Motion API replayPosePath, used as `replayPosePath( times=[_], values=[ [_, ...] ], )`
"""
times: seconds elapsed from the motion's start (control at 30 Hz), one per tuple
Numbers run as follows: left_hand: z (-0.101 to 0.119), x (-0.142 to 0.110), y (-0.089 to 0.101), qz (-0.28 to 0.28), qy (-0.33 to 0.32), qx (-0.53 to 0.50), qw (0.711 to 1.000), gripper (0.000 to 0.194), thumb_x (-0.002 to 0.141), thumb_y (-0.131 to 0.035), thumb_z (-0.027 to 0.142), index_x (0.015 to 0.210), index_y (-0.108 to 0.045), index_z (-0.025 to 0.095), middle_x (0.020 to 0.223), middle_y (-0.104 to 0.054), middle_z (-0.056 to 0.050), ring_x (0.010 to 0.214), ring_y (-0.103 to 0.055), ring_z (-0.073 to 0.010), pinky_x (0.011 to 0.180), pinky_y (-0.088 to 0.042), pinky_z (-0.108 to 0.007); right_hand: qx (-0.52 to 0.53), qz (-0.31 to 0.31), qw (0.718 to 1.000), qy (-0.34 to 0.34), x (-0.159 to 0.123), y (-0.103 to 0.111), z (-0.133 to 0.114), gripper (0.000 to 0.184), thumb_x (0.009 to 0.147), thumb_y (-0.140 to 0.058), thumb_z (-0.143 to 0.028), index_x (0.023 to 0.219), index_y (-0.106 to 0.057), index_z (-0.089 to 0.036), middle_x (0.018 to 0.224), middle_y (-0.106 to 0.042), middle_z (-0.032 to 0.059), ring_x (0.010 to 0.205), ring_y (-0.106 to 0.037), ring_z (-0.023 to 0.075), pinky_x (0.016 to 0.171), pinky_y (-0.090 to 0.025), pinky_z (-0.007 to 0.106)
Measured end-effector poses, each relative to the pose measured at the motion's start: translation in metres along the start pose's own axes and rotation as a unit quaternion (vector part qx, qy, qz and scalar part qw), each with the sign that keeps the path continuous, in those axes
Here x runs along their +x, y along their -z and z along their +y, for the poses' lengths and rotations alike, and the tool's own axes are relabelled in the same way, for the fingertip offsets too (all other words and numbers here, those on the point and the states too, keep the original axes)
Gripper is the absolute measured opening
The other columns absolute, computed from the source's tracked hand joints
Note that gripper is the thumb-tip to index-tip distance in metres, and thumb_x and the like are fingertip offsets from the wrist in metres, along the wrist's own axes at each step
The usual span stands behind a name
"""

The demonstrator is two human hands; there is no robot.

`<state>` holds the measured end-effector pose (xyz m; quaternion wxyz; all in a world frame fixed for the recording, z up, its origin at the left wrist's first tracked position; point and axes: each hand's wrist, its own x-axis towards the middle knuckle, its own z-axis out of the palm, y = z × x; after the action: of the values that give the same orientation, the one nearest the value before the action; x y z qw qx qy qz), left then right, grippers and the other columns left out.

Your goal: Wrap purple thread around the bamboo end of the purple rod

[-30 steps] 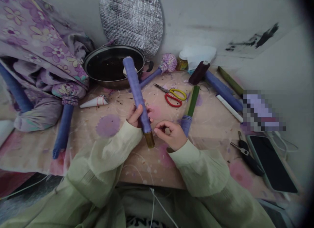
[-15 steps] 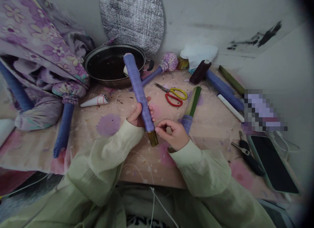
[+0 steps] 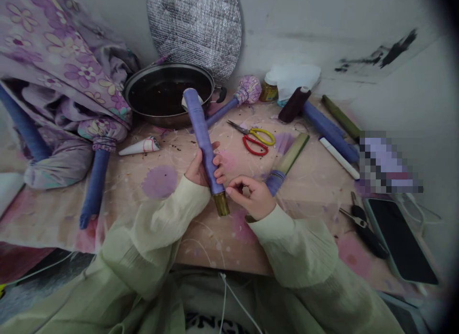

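Observation:
My left hand [image 3: 201,170] is wrapped round a stick bound in blue-purple wrapping [image 3: 201,133], which is tilted with its top leaning left. A bare olive-brown end [image 3: 221,205] sticks out below the wrapping. Beside that lower end, the thumb and forefinger of my right hand [image 3: 253,197] are pinched together. What they hold, if anything, is too small to make out. Just behind the right hand slants a green bamboo piece [image 3: 293,153] with blue wrapping on its lower part; its lower end is hidden by the hand.
Scissors [image 3: 253,137] with red and yellow handles lie beyond my hands. A black pan [image 3: 168,119] stands at the back, near a dark thread spool [image 3: 294,104] and a jar [image 3: 268,91]. At right are keys [image 3: 366,228] and a phone [image 3: 399,238]; floral cloth [image 3: 71,61] fills the left.
The top of the wrapped stick has dipped slightly lower. Left-hand fingers have shifted on it. Behind my right hand, the green bamboo piece has swung further to the right.

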<state>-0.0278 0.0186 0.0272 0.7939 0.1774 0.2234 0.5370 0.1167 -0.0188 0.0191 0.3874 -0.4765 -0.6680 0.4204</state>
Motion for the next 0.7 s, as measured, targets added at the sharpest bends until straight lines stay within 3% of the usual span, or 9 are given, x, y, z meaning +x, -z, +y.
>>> replayPosePath(
  times=[0.13, 0.23, 0.33, 0.5, 0.7],
  values=[
    [0.0, -0.003, -0.002, 0.011, -0.013, 0.042, 0.999, 0.01, 0.082, -0.056, 0.021, 0.091, -0.054, 0.024, 0.064, -0.048, 0.006, 0.039, -0.037, -0.0026, 0.035, -0.028, -0.015, -0.001, -0.01, 1.0, 0.004, -0.001, -0.001, 0.002, 0.01, 0.075, -0.058, -0.027, 0.07, -0.059, -0.018, 0.06, -0.058, -0.0013, 0.053, -0.048, 0.0101, 0.052, -0.04, 0.023],
    [0.0, -0.002, -0.004, 0.047, -0.011, 0.039, 0.998, 0.01, 0.077, -0.061, 0.018, 0.078, -0.052, 0.023, 0.069, -0.052, 0.005, 0.043, -0.04, -0.003, 0.035, -0.029, -0.015, 0.008, -0.006, 1.0, 0.013, 0.0, -0.001, 0.002, 0.008, 0.075, -0.057, -0.025, 0.07, -0.058, -0.018, 0.06, -0.058, -0.0016, 0.053, -0.048, 0.0098, 0.052, -0.04, 0.023],
    [-0.001, -0.001, -0.003, 0.083, -0.03, 0.041, 0.995, 0.011, 0.076, -0.063, 0.023, 0.081, -0.053, 0.025, 0.071, -0.052, 0.004, 0.054, -0.05, -0.0067, 0.039, -0.035, -0.016, 0.019, 0.003, 1.0, 0.02, 0.0, 0.001, 0.002, 0.008, 0.075, -0.057, -0.024, 0.068, -0.057, -0.018, 0.059, -0.057, -0.0016, 0.053, -0.048, 0.0098, 0.053, -0.041, 0.023],
    [0.0, 0.001, 0.009, 0.058, -0.042, 0.073, 0.995, 0.022, 0.072, -0.068, 0.029, 0.092, -0.058, 0.025, 0.077, -0.058, 0.003, 0.078, -0.06, -0.0123, 0.064, -0.052, -0.027, 0.029, 0.007, 0.999, 0.014, 0.0, 0.002, 0.001, 0.009, 0.074, -0.058, -0.025, 0.068, -0.058, -0.019, 0.059, -0.057, -0.0014, 0.054, -0.048, 0.0101, 0.054, -0.042, 0.024],
    [0.001, 0.005, 0.014, 0.047, -0.03, 0.072, 0.996, 0.027, 0.077, -0.063, 0.033, 0.102, -0.059, 0.024, 0.071, -0.063, 0.002, 0.074, -0.063, -0.0123, 0.066, -0.053, -0.027, 0.037, 0.009, 0.999, 0.016, 0.0, 0.002, 0.0, 0.009, 0.074, -0.058, -0.025, 0.068, -0.058, -0.018, 0.058, -0.056, -0.0013, 0.053, -0.047, 0.01, 0.053, -0.042, 0.024]
  ],
)
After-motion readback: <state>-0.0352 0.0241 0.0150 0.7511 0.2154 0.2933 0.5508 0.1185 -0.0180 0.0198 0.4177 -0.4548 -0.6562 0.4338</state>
